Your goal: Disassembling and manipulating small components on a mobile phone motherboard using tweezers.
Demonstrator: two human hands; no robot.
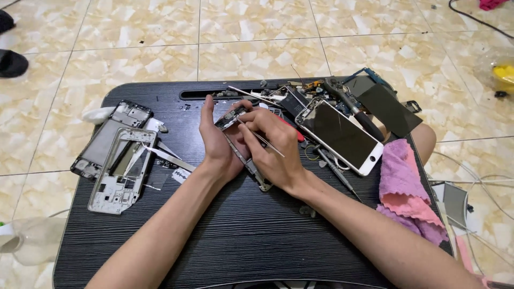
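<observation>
metal tweezers [262,140] probe slim phone frame [242,144].

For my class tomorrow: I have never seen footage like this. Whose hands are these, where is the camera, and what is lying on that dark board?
One picture, from a camera on the person's head, looking down at their own bare hands. The left hand steadies a stripped phone frame on edge. The right hand pinches thin metal tweezers against it. They work on a black lap table over a tiled floor. To the left lie a silver phone frame and a dark phone shell. To the right lie a white phone, loose parts and a pink cloth.
</observation>
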